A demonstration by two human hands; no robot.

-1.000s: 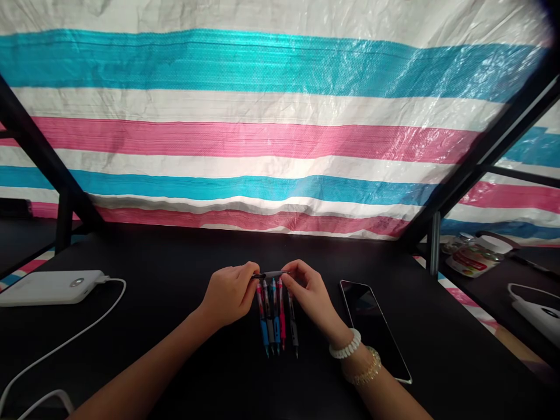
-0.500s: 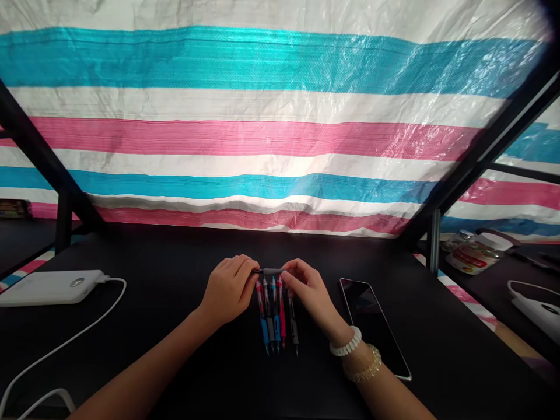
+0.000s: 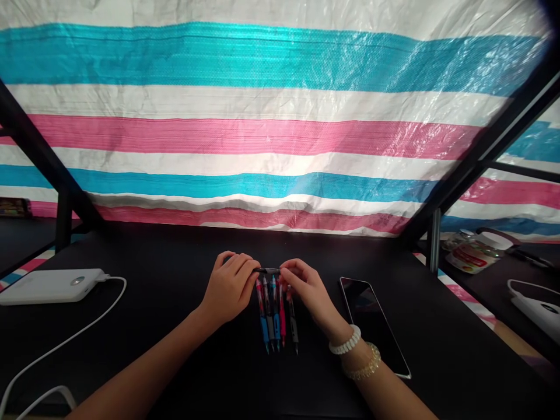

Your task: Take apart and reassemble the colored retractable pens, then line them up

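Observation:
Between my two hands a dark pen with a grey grip [image 3: 272,270] is held level, just above the tops of several other pens. My left hand [image 3: 230,286] pinches its left end, and my right hand [image 3: 305,286] pinches its right end. Below lie a blue-grip pen [image 3: 265,329], a grey-grip pen [image 3: 270,328], another blue-grip pen [image 3: 277,326] and a pink pen [image 3: 282,321], side by side on the black table [image 3: 210,373]. Slightly apart to the right is a dark grey pen [image 3: 294,329], its upper end close to my right fingers.
A smartphone [image 3: 374,326] lies right of my right hand. On the left sits a white power bank [image 3: 48,287] with a white cable [image 3: 114,303]. Black frame bars [image 3: 433,233] and a striped sheet [image 3: 262,140] bound the table. A jar [image 3: 472,256] stands at far right.
The held pen has shifted slightly, with less of its grey grip showing between my fingers. My left index finger is raised a little more. The pens on the table stay put.

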